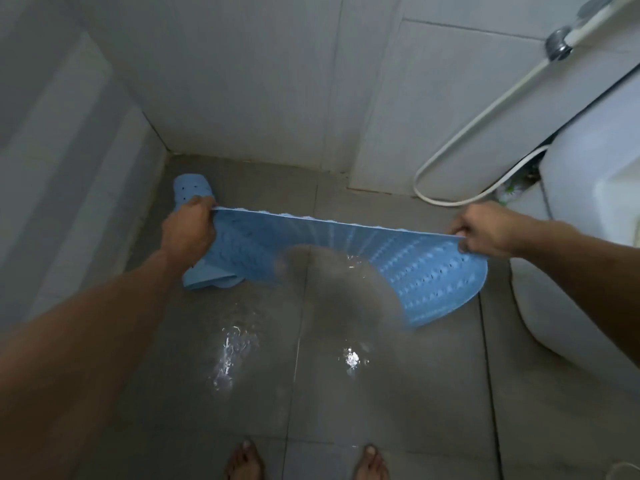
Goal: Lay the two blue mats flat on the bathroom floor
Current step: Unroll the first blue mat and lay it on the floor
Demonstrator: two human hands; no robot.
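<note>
A light blue perforated rubber mat [433, 271] hangs stretched between my two hands above the wet grey floor, its lower edge blurred and curling. My left hand [188, 225] grips its left end and my right hand [481, 230] pinches its right corner. A second blue mat [192, 190] lies crumpled on the floor behind my left hand near the left wall, and blue folds [211, 280] rest on the floor below that hand; I cannot tell which mat they belong to.
A white toilet [581, 237] stands at the right. A white shower hose [460, 143] loops down the back wall from a chrome fitting [558, 46]. Tiled walls close in at the left and back. Water puddles [228, 355] shine on the floor; my bare feet [242, 460] stand at the bottom.
</note>
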